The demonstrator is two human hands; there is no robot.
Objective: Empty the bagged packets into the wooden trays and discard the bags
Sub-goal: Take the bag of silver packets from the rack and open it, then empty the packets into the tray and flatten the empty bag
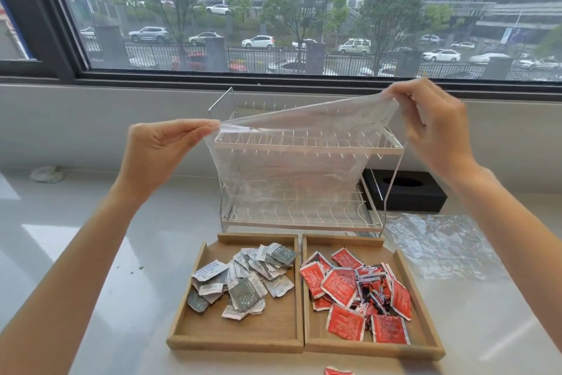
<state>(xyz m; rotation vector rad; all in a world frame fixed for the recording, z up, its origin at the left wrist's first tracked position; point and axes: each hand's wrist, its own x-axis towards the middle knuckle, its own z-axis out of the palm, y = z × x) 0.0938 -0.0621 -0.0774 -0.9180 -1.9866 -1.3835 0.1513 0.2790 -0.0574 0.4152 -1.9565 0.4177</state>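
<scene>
Above two wooden trays, left tray point(243, 341) of grey packets point(243, 275), right tray point(422, 298) of red packets point(355, 292), left hand point(158, 152) and right hand point(435, 128) pinch one empty clear bag point(292, 161).

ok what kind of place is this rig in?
Probably an office pantry or break-room counter: a wire dish rack and black tissue box on a pale countertop under a window facing a city street.
</scene>
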